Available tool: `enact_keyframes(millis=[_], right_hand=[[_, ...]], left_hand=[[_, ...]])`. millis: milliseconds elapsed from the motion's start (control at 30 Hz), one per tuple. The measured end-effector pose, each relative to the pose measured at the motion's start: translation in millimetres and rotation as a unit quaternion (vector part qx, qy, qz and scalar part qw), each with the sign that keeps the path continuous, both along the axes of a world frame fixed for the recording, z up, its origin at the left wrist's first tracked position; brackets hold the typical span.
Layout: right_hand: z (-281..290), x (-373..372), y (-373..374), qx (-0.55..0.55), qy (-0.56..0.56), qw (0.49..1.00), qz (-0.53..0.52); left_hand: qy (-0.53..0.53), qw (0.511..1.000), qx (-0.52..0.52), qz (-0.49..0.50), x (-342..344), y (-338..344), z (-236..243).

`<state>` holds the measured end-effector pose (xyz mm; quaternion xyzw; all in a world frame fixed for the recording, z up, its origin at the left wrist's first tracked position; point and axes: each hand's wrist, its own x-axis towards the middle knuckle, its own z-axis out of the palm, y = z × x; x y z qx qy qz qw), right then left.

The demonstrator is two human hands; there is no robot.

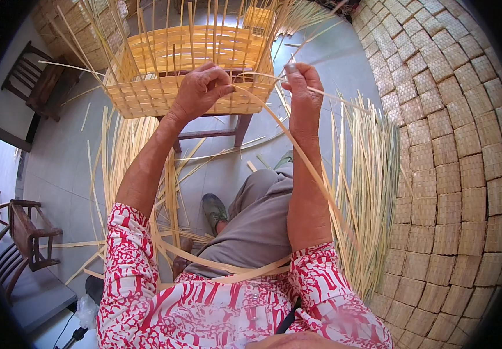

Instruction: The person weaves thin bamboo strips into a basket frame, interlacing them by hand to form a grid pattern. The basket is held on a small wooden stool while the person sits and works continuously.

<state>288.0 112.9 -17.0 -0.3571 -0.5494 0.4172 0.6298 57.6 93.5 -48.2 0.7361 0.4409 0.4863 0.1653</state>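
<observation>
A partly woven yellow bamboo basket [131, 99] rests on a dark wooden stool [242, 129], its long uprights sticking up past the rim. My left hand [204, 88] is at the near wall, thumb and fingers pinched on a bamboo strip [300, 150]. From there this strip curves down to the right across my right forearm. To the right of the basket, my right hand [304, 81] is closed on a thin bamboo splint [338, 99], whose ends stick out on both sides of the fingers. Its left end reaches toward my left hand.
Many loose strips [364, 198] lie to my right, and others [111, 157] spread over the floor on the left. Stacked woven pieces [449, 174] rise along the right. Wooden chairs [29, 232] stand at the left. A bent strip [227, 269] crosses my lap.
</observation>
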Motion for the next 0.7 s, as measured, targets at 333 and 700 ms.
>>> enact_keyframes(millis=[333,700], right_hand=[[-0.4,-11.7,-16.0,-0.095,0.296,0.950,-0.010],[6.0,-2.8,-19.5,0.140,-0.111,0.983,-0.034]], left_hand=[[0.001,0.980,0.037,0.194,25.5,19.5,1.1],[0.237,0.951,0.029,0.197,13.8,22.9,-2.8]])
